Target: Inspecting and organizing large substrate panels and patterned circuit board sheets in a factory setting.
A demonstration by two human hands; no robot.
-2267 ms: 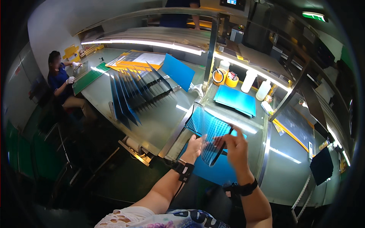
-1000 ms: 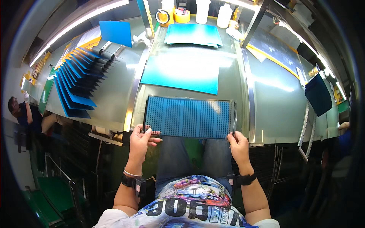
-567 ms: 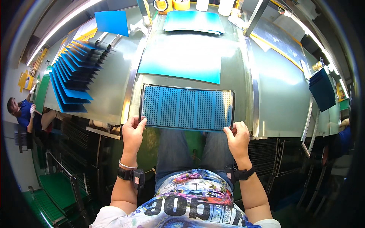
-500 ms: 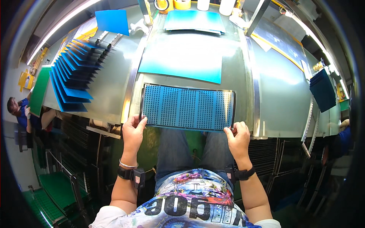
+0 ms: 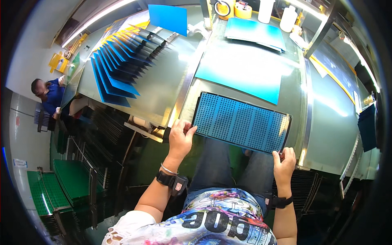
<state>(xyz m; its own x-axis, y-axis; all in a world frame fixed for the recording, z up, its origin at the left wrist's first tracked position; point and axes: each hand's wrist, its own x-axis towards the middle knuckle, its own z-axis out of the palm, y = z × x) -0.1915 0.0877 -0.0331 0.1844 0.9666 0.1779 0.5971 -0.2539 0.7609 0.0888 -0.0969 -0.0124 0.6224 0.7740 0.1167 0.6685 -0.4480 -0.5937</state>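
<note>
A blue panel with a dark border and dense rows of small dark holes or marks (image 5: 241, 122) is held just above the table's near edge, tilted slightly. At its near left corner, my left hand (image 5: 181, 138) pinches the edge between thumb and fingers. My right hand (image 5: 284, 162) grips the near right corner the same way. Beyond the panel lies a large plain blue sheet (image 5: 241, 79) with bright glare on it. A stack of blue sheets (image 5: 255, 34) rests farther back on the table (image 5: 196, 100).
Blue panels stand fanned in a rack (image 5: 116, 67) to the left, with one blue sheet (image 5: 168, 19) behind. Yellow tape rolls (image 5: 243, 11) and white bottles (image 5: 288, 18) stand at the back. Dark panels (image 5: 366, 127) are far right; green panels (image 5: 77, 177) fill a lower-left rack. A co-worker (image 5: 52, 96) holds a sheet.
The view has swung left, shifting the scene rightward in the picture and tilting it. Both hands keep hold of the panel. The co-worker's green sheet is now turned more edge-on.
</note>
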